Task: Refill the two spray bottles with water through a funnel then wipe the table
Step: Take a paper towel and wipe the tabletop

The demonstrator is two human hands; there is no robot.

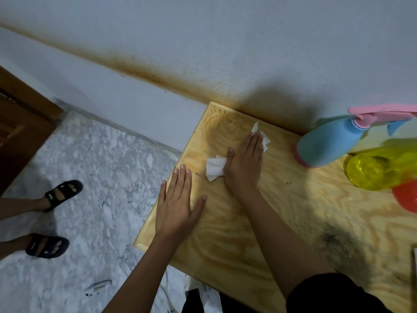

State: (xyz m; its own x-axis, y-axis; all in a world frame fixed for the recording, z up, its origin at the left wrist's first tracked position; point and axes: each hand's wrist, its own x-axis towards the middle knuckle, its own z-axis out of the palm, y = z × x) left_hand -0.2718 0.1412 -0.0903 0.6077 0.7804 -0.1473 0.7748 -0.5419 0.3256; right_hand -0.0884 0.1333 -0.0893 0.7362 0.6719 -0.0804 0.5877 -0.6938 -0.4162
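Note:
My right hand (244,162) lies flat with straight fingers on a white paper tissue (215,167), pressing it onto the wooden table (293,211) near its far left corner. My left hand (177,204) rests flat and open on the table's left edge. A blue spray bottle with a pink trigger head (327,141) stands at the right. Beside it is a yellow translucent spray bottle (379,170). An orange-red round object (406,197), perhaps the funnel, is cut off by the right edge.
The table stands against a grey wall (225,53) stained with rust-coloured speckles. A dark smudge (340,245) marks the table's near right. Another person's feet in black sandals (54,218) stand on the marbled floor at left. A brown door (20,132) is far left.

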